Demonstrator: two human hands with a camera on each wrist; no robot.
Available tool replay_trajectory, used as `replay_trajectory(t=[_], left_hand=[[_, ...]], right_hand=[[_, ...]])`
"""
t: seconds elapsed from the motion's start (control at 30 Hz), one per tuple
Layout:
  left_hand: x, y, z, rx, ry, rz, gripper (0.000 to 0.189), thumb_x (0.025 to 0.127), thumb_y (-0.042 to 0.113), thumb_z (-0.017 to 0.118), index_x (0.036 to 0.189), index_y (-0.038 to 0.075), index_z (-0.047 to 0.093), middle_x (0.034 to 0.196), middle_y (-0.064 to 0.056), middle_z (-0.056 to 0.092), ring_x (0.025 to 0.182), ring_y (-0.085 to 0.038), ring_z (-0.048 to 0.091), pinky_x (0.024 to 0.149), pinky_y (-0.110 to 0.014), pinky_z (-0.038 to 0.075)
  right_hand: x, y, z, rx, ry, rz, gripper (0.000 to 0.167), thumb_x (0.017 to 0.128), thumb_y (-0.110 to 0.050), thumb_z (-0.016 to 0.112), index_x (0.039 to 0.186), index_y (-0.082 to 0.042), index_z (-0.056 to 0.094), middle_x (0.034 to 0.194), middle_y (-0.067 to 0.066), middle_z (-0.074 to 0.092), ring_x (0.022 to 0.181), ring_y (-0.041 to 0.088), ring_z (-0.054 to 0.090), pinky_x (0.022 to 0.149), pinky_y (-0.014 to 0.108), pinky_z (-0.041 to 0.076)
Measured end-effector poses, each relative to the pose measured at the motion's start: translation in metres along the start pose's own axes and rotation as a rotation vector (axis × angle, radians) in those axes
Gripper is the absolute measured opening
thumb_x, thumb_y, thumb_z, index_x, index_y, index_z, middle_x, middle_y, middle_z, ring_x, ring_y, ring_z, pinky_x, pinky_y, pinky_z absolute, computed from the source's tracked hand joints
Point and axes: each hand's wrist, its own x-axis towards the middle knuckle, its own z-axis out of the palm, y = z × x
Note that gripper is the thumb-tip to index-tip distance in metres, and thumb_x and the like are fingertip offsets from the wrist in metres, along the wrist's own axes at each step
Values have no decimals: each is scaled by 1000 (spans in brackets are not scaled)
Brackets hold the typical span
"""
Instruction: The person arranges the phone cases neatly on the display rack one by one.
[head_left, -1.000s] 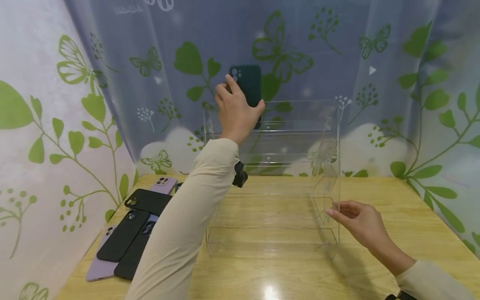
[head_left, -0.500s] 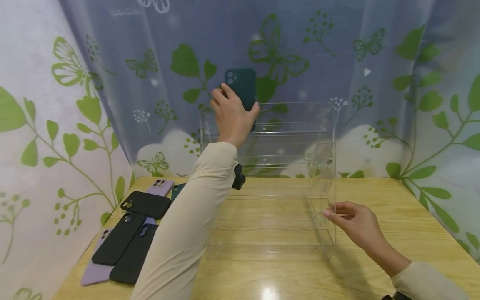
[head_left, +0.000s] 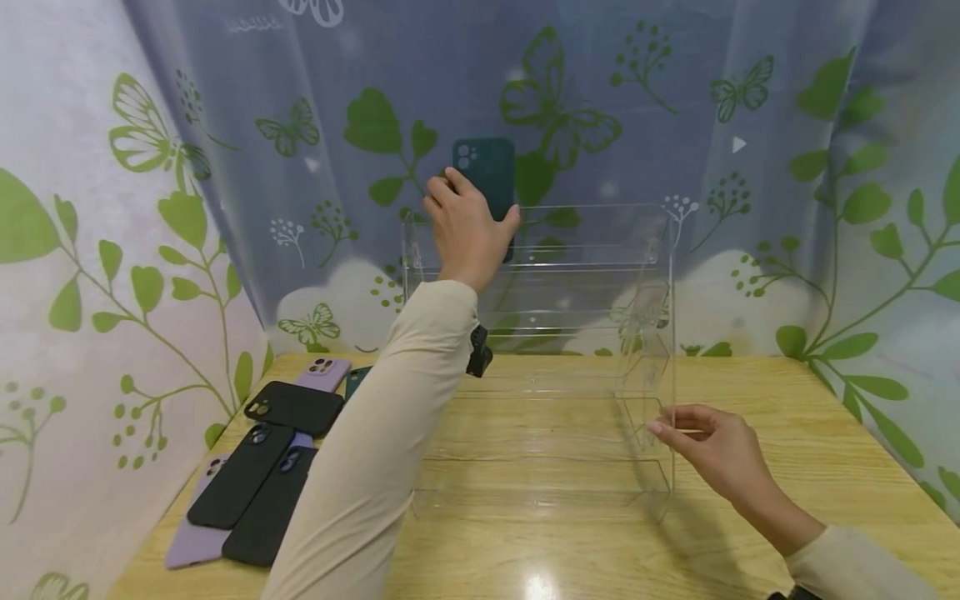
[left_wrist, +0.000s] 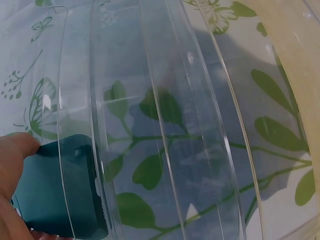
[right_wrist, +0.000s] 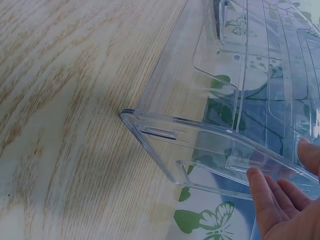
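Observation:
My left hand (head_left: 471, 229) grips a dark teal phone case (head_left: 491, 175) by its two side edges, thumb on the right. The case stands upright, camera cutouts at its top left, at the top tier of a clear acrylic display stand (head_left: 672, 333). In the left wrist view, the lower end of the teal case (left_wrist: 55, 185) lies behind the tier's clear lip. My right hand (head_left: 716, 446) pinches the stand's right side panel between thumb and fingers. From the right wrist, the fingers (right_wrist: 260, 187) show on the panel's outer side. My left forearm hides part of the stand's left side.
Several phone cases lie overlapping at the table's left: black ones (head_left: 240, 475), lilac ones (head_left: 191, 533) and part of another teal one (head_left: 356, 379). A wood-grain table (head_left: 750, 392) carries everything. Patterned curtains (head_left: 600, 75) enclose the back and sides.
The teal case and my left hand have sunk very slightly relative to the stand. My right hand keeps its hold on the side panel. The head view has shifted a little.

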Motion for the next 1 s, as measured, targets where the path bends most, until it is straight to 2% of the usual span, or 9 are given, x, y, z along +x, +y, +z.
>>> replay_trajectory(t=[0.17,0.47,0.63,0.83,1.0], left_hand=[[0,-1,-1,6,-5,5,95,91,56,53,151,-5,11,143,-26,25,125,-35,34,97,-33,42],[-1,-5,-6,-44,-28,17,93,91,51,57,150,-7,15,144,-26,26,131,-35,32,105,-34,37],[0,-6,-14,-82,-39,19,92,92,51,56,150,-7,15,146,-25,26,134,-34,30,108,-35,33],[1,-9,-23,-152,-32,29,90,91,49,59,150,-6,18,146,-23,28,134,-33,31,109,-36,33],[1,-18,-34,-133,-35,45,89,90,54,58,150,-2,24,147,-19,33,134,-32,34,108,-39,34]], right_hand=[[0,0,1,0,4,-8,59,88,-49,64,123,-1,63,120,22,63,102,38,65,75,43,56],[0,1,3,12,15,-20,55,89,-46,65,121,-2,64,117,20,65,99,36,66,74,41,56],[-1,1,3,3,12,-25,55,89,-45,65,121,-1,64,119,21,64,99,36,66,73,41,56],[-1,1,3,3,18,-29,54,89,-46,65,121,-2,64,121,21,63,99,37,66,74,42,56],[-1,1,3,2,21,-30,54,89,-46,64,120,-1,64,121,22,63,99,37,66,74,42,56]])
